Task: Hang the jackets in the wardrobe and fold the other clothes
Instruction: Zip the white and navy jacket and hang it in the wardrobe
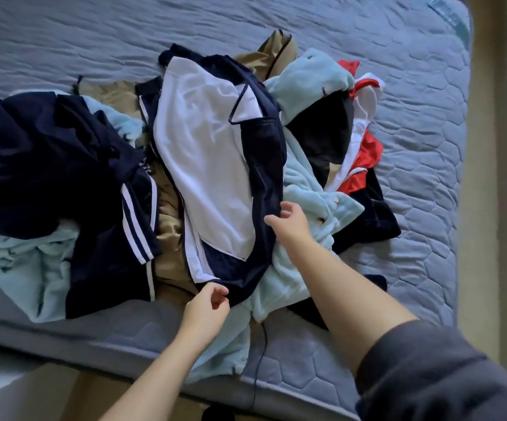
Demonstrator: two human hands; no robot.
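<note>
A pile of clothes lies across the blue quilted mattress (422,165). On top in the middle is a navy jacket turned inside out, with its white lining (203,153) facing up. My left hand (208,303) pinches the jacket's near navy hem. My right hand (288,221) holds its right navy edge. Under it lie a light blue fleece (303,189), a tan garment (170,232) and, at the left, a navy garment with white stripes (109,208). At the right of the pile sits a red and white garment (364,153).
The mattress's near edge (124,344) runs below the pile, with floor beyond it at the bottom left. A thin dark cord (259,369) hangs over that edge. The mattress's right side ends near a beige wall or floor strip (495,208).
</note>
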